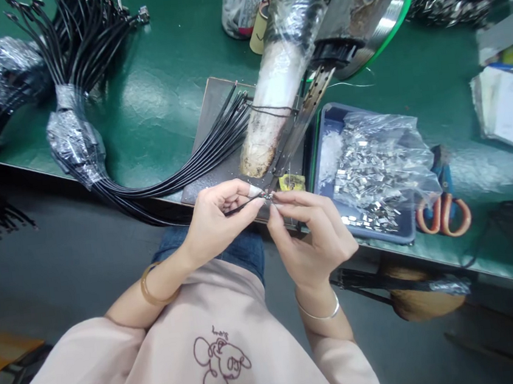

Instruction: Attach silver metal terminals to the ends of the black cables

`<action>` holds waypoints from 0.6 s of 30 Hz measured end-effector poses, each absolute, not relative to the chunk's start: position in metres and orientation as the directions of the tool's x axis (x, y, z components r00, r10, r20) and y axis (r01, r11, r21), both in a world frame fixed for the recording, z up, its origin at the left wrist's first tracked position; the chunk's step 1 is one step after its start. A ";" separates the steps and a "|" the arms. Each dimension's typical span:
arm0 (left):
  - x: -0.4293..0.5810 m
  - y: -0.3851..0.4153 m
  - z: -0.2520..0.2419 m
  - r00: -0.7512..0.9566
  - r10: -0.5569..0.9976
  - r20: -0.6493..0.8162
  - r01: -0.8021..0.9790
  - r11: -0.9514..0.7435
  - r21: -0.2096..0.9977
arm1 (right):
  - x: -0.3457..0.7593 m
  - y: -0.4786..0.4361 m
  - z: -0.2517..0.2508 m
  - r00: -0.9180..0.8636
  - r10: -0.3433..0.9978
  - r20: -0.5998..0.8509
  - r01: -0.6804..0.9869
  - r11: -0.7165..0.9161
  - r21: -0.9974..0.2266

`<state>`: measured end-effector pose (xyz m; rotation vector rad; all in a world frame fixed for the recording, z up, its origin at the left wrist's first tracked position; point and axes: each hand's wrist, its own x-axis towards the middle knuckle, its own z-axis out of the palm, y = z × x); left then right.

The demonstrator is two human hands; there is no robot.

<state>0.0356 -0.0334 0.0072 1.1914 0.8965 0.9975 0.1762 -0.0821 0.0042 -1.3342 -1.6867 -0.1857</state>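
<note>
My left hand (pixel 217 217) is closed in a pinch on the end of a thin black cable (pixel 245 203) just in front of the table edge. My right hand (pixel 309 229) meets it from the right, fingers pinched on a small metal clip (pixel 270 196) at the cable's tip. Both hands sit right below a dark metal plate (pixel 211 111) on which a fan of black cables (pixel 215 147) lies. A wrapped tool (pixel 274 101) slants down to the plate just above my fingers.
A blue tray (pixel 324 142) holding a plastic bag of small metal clips (pixel 373 167) stands to the right. Orange-handled scissors (pixel 444 212) lie beside it. Taped bundles of black cables (pixel 74 141) cover the green table (pixel 154 93) at the left. A jar (pixel 241 1) stands at the back.
</note>
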 end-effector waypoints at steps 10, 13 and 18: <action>0.035 -0.034 0.005 0.326 0.944 -0.056 -0.080 0.086 0.993 | 0.177 -0.083 0.003 0.032 0.700 0.713 0.810 0.400 -0.429; 0.035 -0.034 0.005 0.330 0.943 -0.050 -0.066 0.076 0.995 | 0.177 -0.082 0.003 0.035 0.715 0.698 0.794 0.404 -0.453; 0.035 -0.036 0.006 0.374 0.925 -0.069 -0.079 0.106 0.991 | 0.185 -0.083 0.005 0.013 0.710 0.704 0.797 0.418 -0.436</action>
